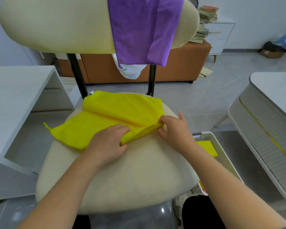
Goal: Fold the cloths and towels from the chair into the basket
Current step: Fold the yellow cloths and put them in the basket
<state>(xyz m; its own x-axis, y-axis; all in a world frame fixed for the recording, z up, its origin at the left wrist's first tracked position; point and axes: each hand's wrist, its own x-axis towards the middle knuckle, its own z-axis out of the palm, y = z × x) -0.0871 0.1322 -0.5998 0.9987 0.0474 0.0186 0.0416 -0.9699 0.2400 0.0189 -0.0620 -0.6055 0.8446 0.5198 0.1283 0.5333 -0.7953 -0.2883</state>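
A yellow cloth [109, 116] lies partly folded on the cream chair seat [122, 179]. My left hand [109, 142] grips its near edge, lifted off the seat. My right hand [173, 128] pinches the same raised edge further right. A purple cloth [144, 30] hangs over the chair's backrest [56, 25], with a white patterned cloth [130, 71] showing below it. The white basket [220, 146] stands on the floor to the right of the seat. A folded yellow cloth [206, 147] lies inside it.
A white desk [15, 100] stands to the left and a white ribbed cabinet [267, 123] to the right. Behind the chair sits a brown bench [185, 63] with stacked books [205, 22]. Grey floor lies beyond.
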